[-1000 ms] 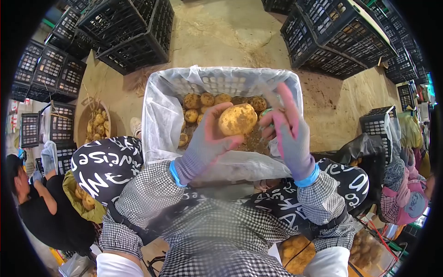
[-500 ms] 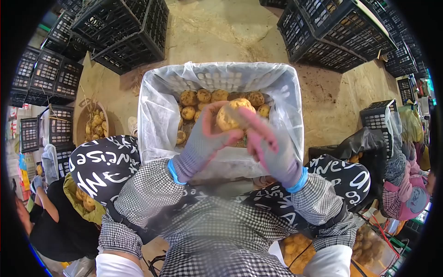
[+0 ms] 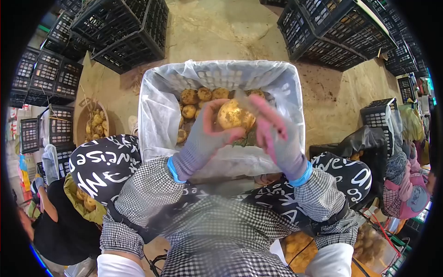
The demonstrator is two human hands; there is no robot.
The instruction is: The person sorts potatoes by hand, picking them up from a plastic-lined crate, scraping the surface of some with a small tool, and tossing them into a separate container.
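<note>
My left hand point(image 3: 203, 138), in a grey and pink glove, is closed around a large yellow potato point(image 3: 235, 115) with brown dirt on its skin. It holds the potato above a crate point(image 3: 221, 161) lined with thin white sheeting. Close by the potato's right side is my right hand point(image 3: 279, 138), gloved alike and smeared by motion at the fingers. Whether anything is in those fingers cannot be made out. Inside the crate, several dirty potatoes point(image 3: 189, 97) lie along the back and left, partly hidden by my hands.
Stacked black crates stand at the back left point(image 3: 124, 37) and back right point(image 3: 332, 37). A round basket of potatoes point(image 3: 96, 123) sits to the left. Other people are at both sides, one in black point(image 3: 64, 226). More potatoes point(image 3: 300, 249) lie behind me at lower right.
My right hand has shifted a little to the right and down, off the potato's front. The potato has turned slightly in my left hand, which stays in nearly the same place.
</note>
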